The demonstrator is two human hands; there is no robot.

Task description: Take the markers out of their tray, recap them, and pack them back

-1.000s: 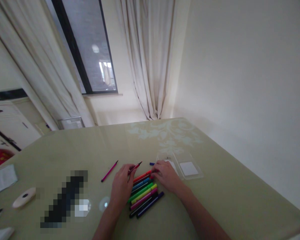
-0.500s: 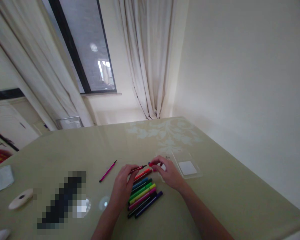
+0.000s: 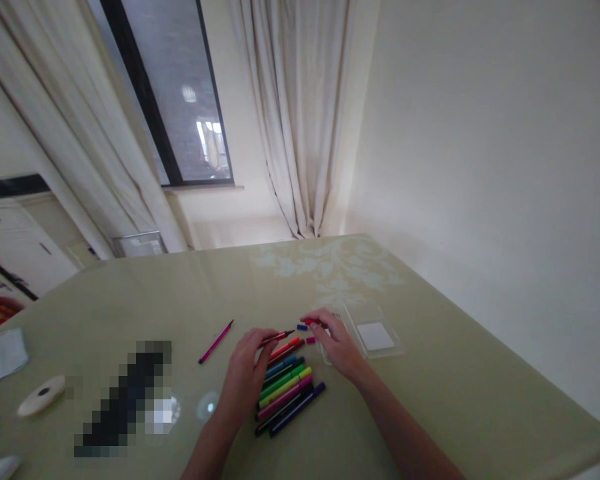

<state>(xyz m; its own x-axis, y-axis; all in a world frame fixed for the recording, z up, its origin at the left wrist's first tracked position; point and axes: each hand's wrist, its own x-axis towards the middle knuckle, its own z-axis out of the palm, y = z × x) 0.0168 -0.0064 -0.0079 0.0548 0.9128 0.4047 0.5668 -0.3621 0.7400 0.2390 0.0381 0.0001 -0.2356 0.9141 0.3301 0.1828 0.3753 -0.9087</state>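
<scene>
My left hand (image 3: 250,357) is closed around an uncapped red felt-tip pen (image 3: 279,337), its dark tip pointing right. Pinched in the fingers of my right hand (image 3: 336,340) is a red pen cap (image 3: 309,323), apart from the pen's tip. A blue cap (image 3: 303,327) and a magenta cap (image 3: 311,341) lie on the table beside my right fingers. Below the hands, several capped felt-tip pens (image 3: 285,381) in different colours lie side by side, partly hidden by my left hand. An uncapped magenta pen (image 3: 216,342) rests alone to the left.
A clear plastic case (image 3: 397,349) lies open just past my right hand, with a white card (image 3: 375,336) in it. On the left of the table (image 3: 155,293) are a blurred-out dark object (image 3: 125,400), a whitish oval object (image 3: 43,396) and a folded pale sheet (image 3: 3,359).
My right hand has moved slightly up and away from the pen tip with the red cap, uncovering the blue and magenta caps more. My left hand has barely moved.
</scene>
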